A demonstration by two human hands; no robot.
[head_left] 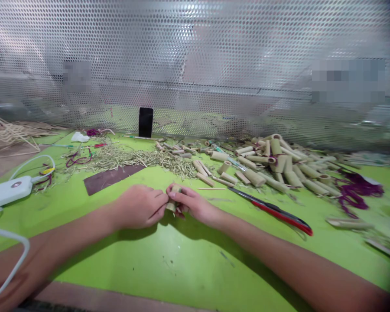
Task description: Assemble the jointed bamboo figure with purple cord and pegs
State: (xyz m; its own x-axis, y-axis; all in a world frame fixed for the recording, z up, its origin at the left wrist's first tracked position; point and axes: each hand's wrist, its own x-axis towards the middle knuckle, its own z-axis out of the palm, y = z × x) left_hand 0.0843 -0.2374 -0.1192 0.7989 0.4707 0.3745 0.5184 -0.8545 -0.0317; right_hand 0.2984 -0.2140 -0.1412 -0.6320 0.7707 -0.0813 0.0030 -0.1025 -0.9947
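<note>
The left hand and the right hand were both clasped around a short bamboo tube, held just above the middle of the green tabletop. To the right lay a red-and-black knife, beyond it a heap of bamboo pieces.

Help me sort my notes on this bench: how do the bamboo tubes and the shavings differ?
The bamboo tubes are thick, hollow-ended cylinders, while the shavings are thin slivers. The tubes lie in a high heap at the right; the shavings spread in a low layer to their left. Both are pale and lie on the green table.
</note>
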